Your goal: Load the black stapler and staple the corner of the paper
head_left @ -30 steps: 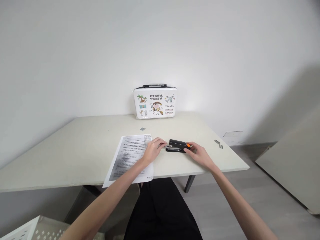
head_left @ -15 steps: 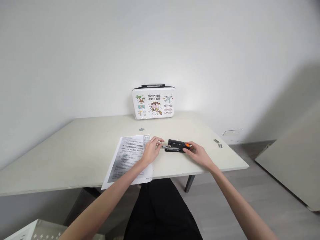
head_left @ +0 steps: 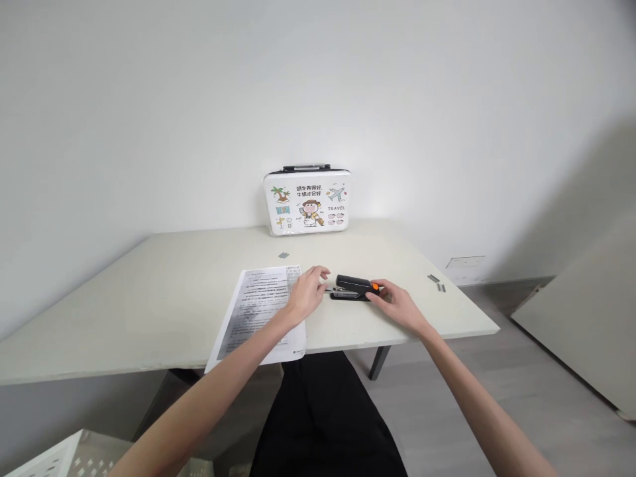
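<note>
A black stapler (head_left: 352, 289) with an orange part at its rear lies on the table, its top arm raised over a metal staple channel. My right hand (head_left: 395, 305) grips the rear end between thumb and fingers. At the front, my left hand (head_left: 307, 293) is closed in a pinch at a thin metal piece that sticks out of the stapler; the fingers partly hide it. Under my left wrist lies a printed sheet of paper (head_left: 253, 305), its lower left corner past the table's front edge. My left hand and forearm cover part of it.
A white case (head_left: 311, 202) with cartoon prints and a black handle stands against the wall. Small grey staple strips lie on the table (head_left: 149, 298): some behind the paper (head_left: 283, 255), others near the right edge (head_left: 438, 283). A white perforated box (head_left: 82, 457) is at the lower left.
The whole view has shifted slightly. My left fingers have turned a little at the stapler's front, and the thumb side is closer to the metal piece. My right hand keeps its grip.
</note>
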Demonstrator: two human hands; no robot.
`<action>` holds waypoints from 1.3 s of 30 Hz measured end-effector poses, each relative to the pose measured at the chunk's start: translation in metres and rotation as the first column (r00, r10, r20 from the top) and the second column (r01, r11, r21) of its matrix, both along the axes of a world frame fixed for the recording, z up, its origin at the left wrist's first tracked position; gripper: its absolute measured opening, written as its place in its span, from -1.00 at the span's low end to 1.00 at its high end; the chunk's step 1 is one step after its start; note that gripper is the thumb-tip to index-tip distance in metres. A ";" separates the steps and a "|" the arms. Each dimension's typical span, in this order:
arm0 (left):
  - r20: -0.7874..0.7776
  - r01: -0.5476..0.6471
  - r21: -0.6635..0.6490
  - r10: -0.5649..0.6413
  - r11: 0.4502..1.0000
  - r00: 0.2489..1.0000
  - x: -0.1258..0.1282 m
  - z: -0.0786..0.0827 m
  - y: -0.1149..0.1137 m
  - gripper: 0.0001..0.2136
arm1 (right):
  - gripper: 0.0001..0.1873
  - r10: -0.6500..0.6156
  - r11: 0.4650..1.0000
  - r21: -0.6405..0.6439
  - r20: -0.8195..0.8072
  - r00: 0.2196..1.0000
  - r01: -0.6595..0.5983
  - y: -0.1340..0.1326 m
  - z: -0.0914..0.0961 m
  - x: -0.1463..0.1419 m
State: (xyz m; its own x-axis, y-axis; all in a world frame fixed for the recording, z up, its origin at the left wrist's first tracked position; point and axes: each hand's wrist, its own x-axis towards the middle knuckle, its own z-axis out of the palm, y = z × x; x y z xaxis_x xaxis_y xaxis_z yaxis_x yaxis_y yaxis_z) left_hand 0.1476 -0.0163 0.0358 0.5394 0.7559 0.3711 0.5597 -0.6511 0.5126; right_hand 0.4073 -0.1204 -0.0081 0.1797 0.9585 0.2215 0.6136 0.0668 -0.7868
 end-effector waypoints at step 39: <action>-0.261 0.341 0.235 -0.279 0.910 0.924 -0.013 -0.011 0.018 -0.81 | -0.46 -0.009 1.000 -0.010 -0.007 1.000 0.009 -0.002 0.006 -0.001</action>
